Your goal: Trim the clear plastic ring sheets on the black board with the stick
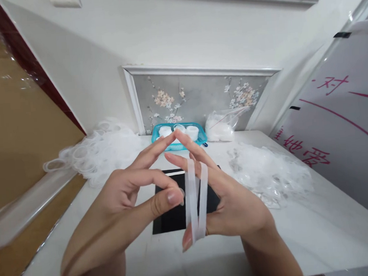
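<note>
Translucent white elastic bands (pixel 193 200) are looped around my right hand (pixel 235 201), stretched between its spread thumb and its fingers. Whether it is one band doubled or two, I cannot tell. My left hand (pixel 122 205) is just left of the bands, thumb and index finger pinched together; anything between those tips is too small to make out. Higher up, other fingertips of both hands meet. Beneath the hands lies a black rectangular mat (pixel 170 214) on the white table (pixel 167 261), partly hidden by them.
A heap of clear rings (pixel 109 147) lies at the back left. Behind my hands stands a blue basket (pixel 157 137) with white ring stacks (pixel 192 132). A plastic bag (pixel 221 127) is beside it, another clear pile (pixel 271 174) on the right. Cardboard (pixel 23 136) borders the left, a whiteboard (pixel 343 114) the right.
</note>
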Motion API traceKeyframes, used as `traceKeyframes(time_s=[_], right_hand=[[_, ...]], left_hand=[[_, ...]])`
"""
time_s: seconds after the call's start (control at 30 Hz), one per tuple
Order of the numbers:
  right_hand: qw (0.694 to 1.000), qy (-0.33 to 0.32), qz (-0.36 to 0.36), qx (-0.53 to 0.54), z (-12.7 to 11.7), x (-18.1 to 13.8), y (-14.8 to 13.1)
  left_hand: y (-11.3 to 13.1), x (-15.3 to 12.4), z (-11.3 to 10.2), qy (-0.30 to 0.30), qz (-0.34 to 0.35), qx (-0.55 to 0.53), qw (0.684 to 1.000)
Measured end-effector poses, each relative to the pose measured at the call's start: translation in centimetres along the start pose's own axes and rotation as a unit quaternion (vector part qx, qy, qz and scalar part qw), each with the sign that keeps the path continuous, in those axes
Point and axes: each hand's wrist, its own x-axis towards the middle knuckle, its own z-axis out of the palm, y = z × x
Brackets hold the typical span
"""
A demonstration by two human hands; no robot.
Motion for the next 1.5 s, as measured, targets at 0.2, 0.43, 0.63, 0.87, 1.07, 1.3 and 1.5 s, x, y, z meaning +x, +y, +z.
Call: traceKeyframes(time_s=[0.2,0.43,0.63,0.87,1.07,1.3,1.5], right_hand=[[1.000,0.002,-0.006,0.003,0.6,0.3,0.6],[0.999,-0.002,0.026,-0.018,0.9,0.2,0.8],[1.000,-0.016,0.002,-0.012,0.7,0.3,0.7],[1.000,-0.020,-0.006,-0.014,0.7,0.2,0.8],[1.000,-0.023,0.014,-0.013,0.7,0.2,0.6],[1.000,-0.017,-0.018,-0.002,0.8,0.2,0.5],[1.000,-0.028,0.001,-0.008,0.6,0.1,0.5]], left_hand=[[-1.2,-0.1,1.3,0.017,0.009,0.026,0.999],[-1.9,0.1,1.4,0.004,0.007,0.012,1.000],[-0.7,0.4,0.6,-0.020,-0.021,-0.001,1.000],[-0.6,0.4,0.4,-0.024,-0.006,-0.009,1.000],[-0.6,0.3,0.4,-0.024,-0.014,-0.026,0.999],[-0.6,0.3,0.4,-0.022,-0.031,-0.072,0.997],[-0.9,0.2,0.4,-0.022,-0.031,-0.086,0.996]])
